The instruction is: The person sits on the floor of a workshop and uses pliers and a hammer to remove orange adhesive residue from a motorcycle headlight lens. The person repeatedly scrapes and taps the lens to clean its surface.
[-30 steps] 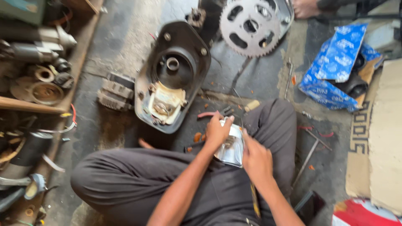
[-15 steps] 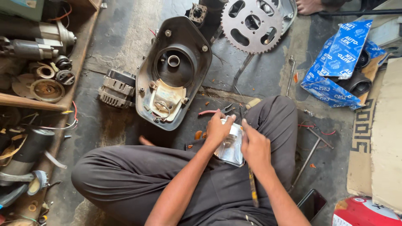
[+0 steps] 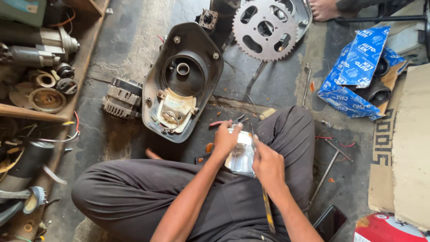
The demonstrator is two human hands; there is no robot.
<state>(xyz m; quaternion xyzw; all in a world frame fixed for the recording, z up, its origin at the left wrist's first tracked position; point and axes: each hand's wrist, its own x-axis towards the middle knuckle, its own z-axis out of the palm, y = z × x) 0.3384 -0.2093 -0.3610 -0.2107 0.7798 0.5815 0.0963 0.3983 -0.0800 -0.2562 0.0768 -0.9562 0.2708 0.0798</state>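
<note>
Workshop floor, seated worker, parts spread within reach.
Left hand [image 3: 226, 138] grips metal part [image 3: 241, 157] steady over lap; right hand [image 3: 268, 164] clasps its other edge.

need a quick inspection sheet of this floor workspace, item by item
surface: stained concrete floor, person sits cross-legged on it
job's things: shiny metal part held over the lap; a thin tool hangs below the right hand
clutter: black engine cover lying open, finned alternator beside it, sprocket wheel, blue packaging, cardboard, red container
grippers: left hand and right hand both grip the metal part
cables: red wire at the left shelf, thin red wire on the right
surroundings: wooden shelf of motor parts; another person's foot at top
</note>
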